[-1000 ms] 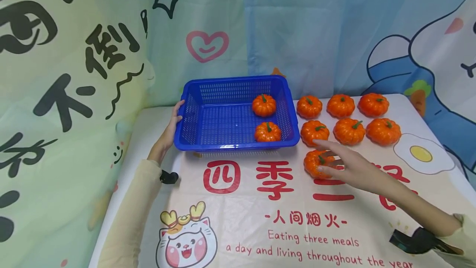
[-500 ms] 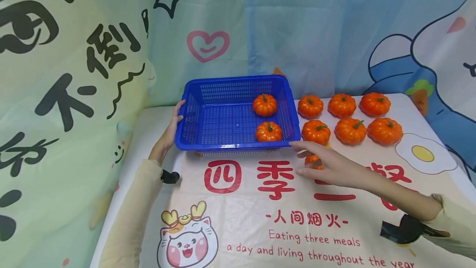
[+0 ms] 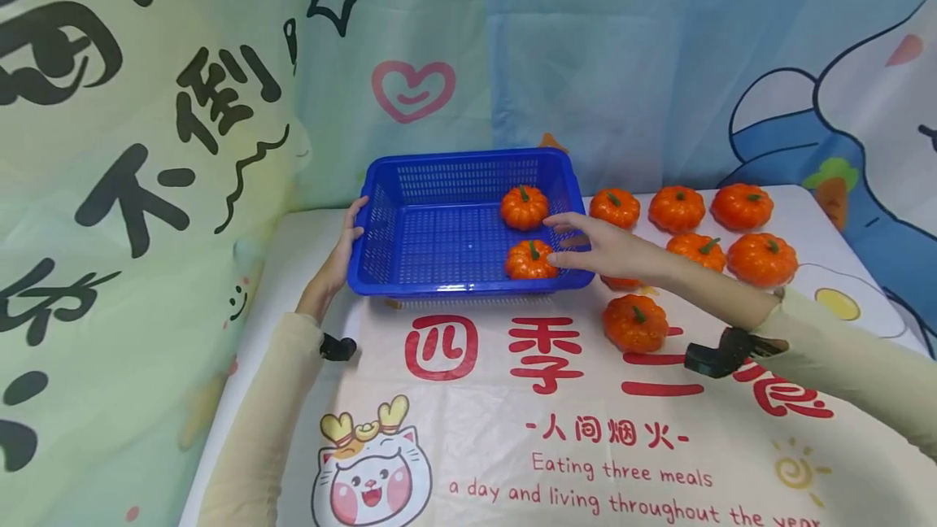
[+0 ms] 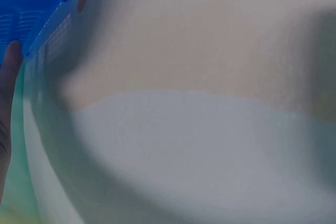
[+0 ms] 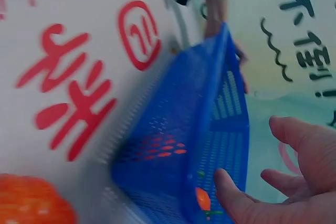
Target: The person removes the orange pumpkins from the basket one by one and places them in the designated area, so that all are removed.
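Note:
A blue plastic basket point(image 3: 454, 287) with slotted walls stands at the back of the table. Inside it, towards the right end, lie two small orange pumpkins, a rear one point(image 3: 524, 208) and a front one point(image 3: 530, 259). My left hand point(image 3: 342, 250) holds the basket's left rim. Over the right rim reaches my right hand point(image 3: 603, 249), its fingers spread beside the two pumpkins and nothing held; whether a fingertip touches the front one I cannot tell. In the right wrist view, thumb and fingers of that hand point(image 5: 294, 182) are apart. One pumpkin beneath the right hand is mostly hidden.
Right of the basket, several more pumpkins sit in rows, among them a back one point(image 3: 677, 209) and an outer one point(image 3: 762, 259). A single pumpkin point(image 3: 635, 324) lies nearer the front. A printed cloth point(image 3: 468, 429) covers the table, and a curtain point(image 3: 586, 63) hangs close behind.
My right hand has moved left and away from me, from above the single front pumpkin to over the basket's right end. That pumpkin stayed in place. The left hand has kept its hold.

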`<state>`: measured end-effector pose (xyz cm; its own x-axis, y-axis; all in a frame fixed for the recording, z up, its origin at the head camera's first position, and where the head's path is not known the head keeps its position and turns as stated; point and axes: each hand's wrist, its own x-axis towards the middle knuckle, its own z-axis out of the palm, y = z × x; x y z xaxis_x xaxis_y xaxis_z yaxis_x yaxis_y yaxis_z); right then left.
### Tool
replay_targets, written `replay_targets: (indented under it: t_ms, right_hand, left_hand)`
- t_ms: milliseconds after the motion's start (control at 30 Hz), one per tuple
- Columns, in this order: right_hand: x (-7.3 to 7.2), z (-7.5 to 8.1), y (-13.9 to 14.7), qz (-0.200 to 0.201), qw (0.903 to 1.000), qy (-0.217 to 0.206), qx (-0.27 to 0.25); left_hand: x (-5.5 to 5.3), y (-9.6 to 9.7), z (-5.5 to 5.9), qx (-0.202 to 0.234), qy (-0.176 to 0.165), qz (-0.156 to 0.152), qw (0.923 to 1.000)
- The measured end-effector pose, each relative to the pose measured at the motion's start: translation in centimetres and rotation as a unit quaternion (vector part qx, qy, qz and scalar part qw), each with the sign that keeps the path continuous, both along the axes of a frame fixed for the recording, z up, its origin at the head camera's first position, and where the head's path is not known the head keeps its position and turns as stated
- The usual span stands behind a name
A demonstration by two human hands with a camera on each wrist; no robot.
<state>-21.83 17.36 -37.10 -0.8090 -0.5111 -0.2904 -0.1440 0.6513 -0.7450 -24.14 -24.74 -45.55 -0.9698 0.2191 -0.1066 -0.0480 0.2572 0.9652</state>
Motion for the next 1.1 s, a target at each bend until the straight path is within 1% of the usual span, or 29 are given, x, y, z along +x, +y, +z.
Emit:
replay_targets:
  t_ms: [133, 267, 333, 467, 533, 600, 667, 767, 800, 900, 1000, 1033, 1100]
  right_hand:
    - [-2.6, -0.1, -1.4, -0.014, 0.9974, -0.054, -0.046]
    - [-5.4, -0.3, -3.1, -0.041, 0.992, -0.091, -0.078]
    - [-7.0, -0.5, -4.0, -0.055, 0.9901, -0.102, -0.08]
    - [-9.9, -1.1, -5.2, -0.084, 0.9836, -0.139, -0.078]
    - [-10.9, -1.6, -5.6, -0.094, 0.9808, -0.156, -0.069]
    - [-11.7, -2.1, -5.7, -0.1, 0.9791, -0.169, -0.054]
    - [-12.2, -2.5, -5.8, -0.094, 0.9801, -0.172, -0.033]
    - [-12.4, -3.0, -6.0, -0.072, 0.9839, -0.164, 0.002]
    - [-12.5, -3.1, -6.1, -0.063, 0.9862, -0.153, 0.015]
    - [-12.6, -3.6, -6.3, -0.026, 0.993, -0.092, 0.069]
    - [-13.0, -4.2, -6.5, -0.003, 0.992, -0.028, 0.123]
    - [-13.1, -4.3, -6.5, -0.001, 0.9912, -0.02, 0.131]
    - [-13.3, -4.5, -6.6, -0.005, 0.9908, -0.024, 0.133]
  left_hand:
    - [-0.1, -0.2, -0.1, 0.011, 0.006, -0.004, 0.9999]
    - [-0.2, -0.5, 0.0, 0.004, 0.013, -0.006, 0.9999]
    - [-0.2, -0.5, 0.0, 0.005, 0.013, -0.006, 0.9999]
    - [-0.2, -0.5, 0.1, 0.005, 0.008, 0.0, 1.0]
    - [-0.1, -0.4, 0.0, 0.002, 0.005, 0.002, 1.0]
    - [-0.1, -0.4, 0.0, -0.003, 0.002, 0.0, 1.0]
    - [0.0, -0.3, 0.0, -0.002, 0.001, -0.001, 1.0]
    - [0.0, -0.3, -0.1, -0.002, 0.002, 0.0, 1.0]
    - [0.0, -0.3, -0.1, 0.0, 0.001, 0.002, 1.0]
    - [-0.1, -0.2, -0.2, 0.005, 0.003, 0.004, 1.0]
    - [-0.2, -0.1, -0.3, 0.011, 0.007, -0.001, 0.9999]
    - [-0.2, -0.1, -0.3, 0.015, 0.008, -0.001, 0.9999]
    - [-0.2, -0.1, -0.2, 0.015, 0.01, -0.002, 0.9998]
